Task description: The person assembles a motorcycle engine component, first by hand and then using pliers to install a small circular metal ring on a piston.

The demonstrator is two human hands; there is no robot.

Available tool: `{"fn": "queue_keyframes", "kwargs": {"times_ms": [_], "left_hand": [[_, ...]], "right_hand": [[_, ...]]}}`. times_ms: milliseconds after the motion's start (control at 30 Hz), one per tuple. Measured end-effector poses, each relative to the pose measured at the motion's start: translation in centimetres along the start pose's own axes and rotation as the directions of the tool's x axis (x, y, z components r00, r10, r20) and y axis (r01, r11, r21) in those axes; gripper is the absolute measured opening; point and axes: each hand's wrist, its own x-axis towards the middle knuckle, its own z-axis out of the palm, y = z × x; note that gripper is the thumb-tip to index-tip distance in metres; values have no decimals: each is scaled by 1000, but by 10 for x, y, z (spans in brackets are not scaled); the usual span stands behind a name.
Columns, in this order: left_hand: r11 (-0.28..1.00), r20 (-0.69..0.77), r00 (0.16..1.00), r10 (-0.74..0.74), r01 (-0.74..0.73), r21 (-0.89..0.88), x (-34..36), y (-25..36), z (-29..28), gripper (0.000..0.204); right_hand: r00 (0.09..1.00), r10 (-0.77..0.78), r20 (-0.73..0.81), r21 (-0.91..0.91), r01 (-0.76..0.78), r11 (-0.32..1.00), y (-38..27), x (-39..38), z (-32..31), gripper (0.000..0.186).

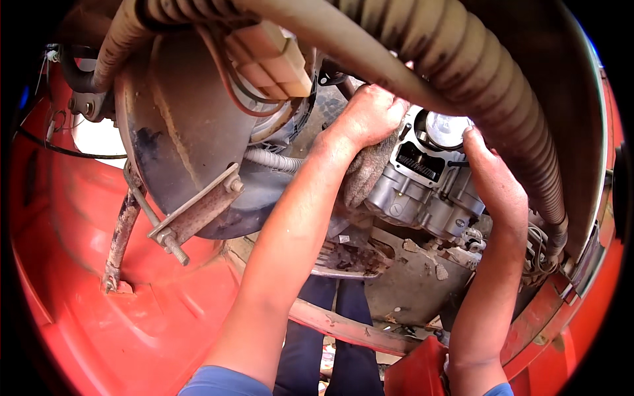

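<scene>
My left hand (378, 115) is closed at the upper middle, beside the opened engine. A dirty grey-brown rag (363, 177) hangs from under its fingers along the engine's left side. A round silver piston (446, 129) sits at the top of the grey metal engine block (396, 198). My right hand (492, 173) grips the piston's right edge, its thumb tip against the rim; the other fingers are hidden behind. In front of the piston, a rectangular opening (419, 163) shows dark inner parts. Studs stand up from the block's top face.
A thick ribbed hose (462, 59) arches over the right hand. A large dark rounded housing (191, 132), a pale connector with wires (271, 63) and a rusty bracket (198, 204) are on the left. Red body panels (132, 330) surround the bay; a bar (350, 330) crosses below.
</scene>
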Motion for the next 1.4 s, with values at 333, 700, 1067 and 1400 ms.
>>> {"fn": "queue_keyframes", "kwargs": {"times_ms": [333, 700, 1067, 1400], "left_hand": [[956, -68, 998, 8, 12, 292, -63, 60, -41, 19], [876, -518, 728, -449, 245, -416, 1, 133, -69, 45], [799, 205, 905, -374, 426, -424, 147, 84, -72, 28], [963, 777, 569, -269, 152, 222, 177, 119, -43, 36]], "right_hand": [[908, 190, 374, 864, -415, 283, -11, -14, -10, 59], [826, -297, 479, -206, -223, -953, 78, -21, 40, 63], [780, -285, 557, -291, -138, -947, 86, -19, 35, 49], [790, -255, 558, -330, -71, -941, 78, -17, 40, 46]]}}
